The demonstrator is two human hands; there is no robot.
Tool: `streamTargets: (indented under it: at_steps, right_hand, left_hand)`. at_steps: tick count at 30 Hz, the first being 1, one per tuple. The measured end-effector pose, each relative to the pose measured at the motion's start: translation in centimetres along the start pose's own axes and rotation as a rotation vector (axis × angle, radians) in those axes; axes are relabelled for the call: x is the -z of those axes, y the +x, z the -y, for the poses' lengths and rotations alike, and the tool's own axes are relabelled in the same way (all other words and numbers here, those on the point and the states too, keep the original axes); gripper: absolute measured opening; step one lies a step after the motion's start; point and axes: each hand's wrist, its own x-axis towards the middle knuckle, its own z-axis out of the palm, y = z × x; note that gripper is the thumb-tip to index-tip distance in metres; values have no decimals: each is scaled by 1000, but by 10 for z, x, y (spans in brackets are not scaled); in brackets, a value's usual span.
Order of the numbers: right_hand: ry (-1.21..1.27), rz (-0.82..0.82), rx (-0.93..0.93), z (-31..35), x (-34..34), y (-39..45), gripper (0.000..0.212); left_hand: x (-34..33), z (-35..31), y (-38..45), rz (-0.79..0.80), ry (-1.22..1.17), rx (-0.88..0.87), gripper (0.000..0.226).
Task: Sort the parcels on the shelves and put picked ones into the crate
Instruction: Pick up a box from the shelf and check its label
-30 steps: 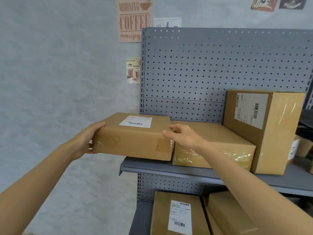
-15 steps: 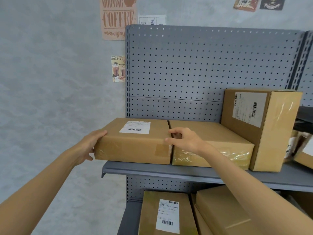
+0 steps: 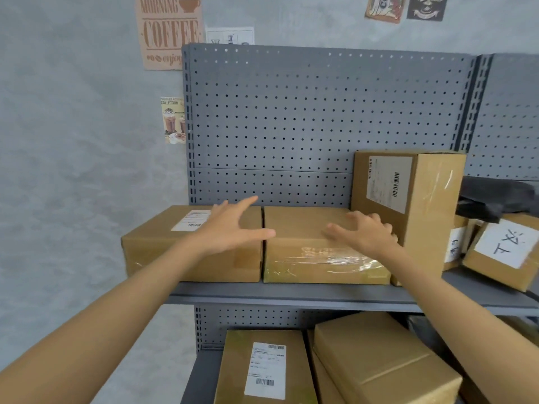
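A flat brown parcel with a white label [image 3: 163, 246] lies on the grey shelf [image 3: 291, 295] at its left end. Close beside it on the right lies a tape-wrapped flat parcel [image 3: 297, 237]. My left hand [image 3: 230, 228] hovers with spread fingers over the labelled parcel's right edge and holds nothing. My right hand [image 3: 361, 234] is above the right part of the taped parcel with fingers loosely bent and blurred, holding nothing. A tall upright parcel [image 3: 414, 193] with a barcode label stands just right of that hand. No crate is in view.
Small parcels with handwritten white labels [image 3: 504, 249] lean at the shelf's right end under a dark bag [image 3: 495, 199]. On the lower shelf lie a labelled parcel [image 3: 262, 365] and a plain box [image 3: 379, 357]. A pegboard back panel [image 3: 320, 121] rises behind.
Both hands let go of the labelled parcel, which now rests on the shelf. They moved right: the left to the parcel's right edge, the right over the taped parcel.
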Motion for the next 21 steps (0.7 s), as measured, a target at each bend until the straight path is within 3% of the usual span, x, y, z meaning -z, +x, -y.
streamTargets:
  at_steps: [7,15,18,21]
  right_hand:
    - [164,93,-37,-39,18,5,90]
    - [267,240,-45,-59,18,7,108]
    - [294,227,-34,-63,15,7,104]
    - [363,182,-36,-65,14,7,101]
  left_hand:
    - [-40,-43,18,226,164,28,110]
    - [-48,-52,27,221,151,126,113]
    - [-50,-49,31,153,41,137,107]
    - [-44,-45,35,101,-243,192,98]
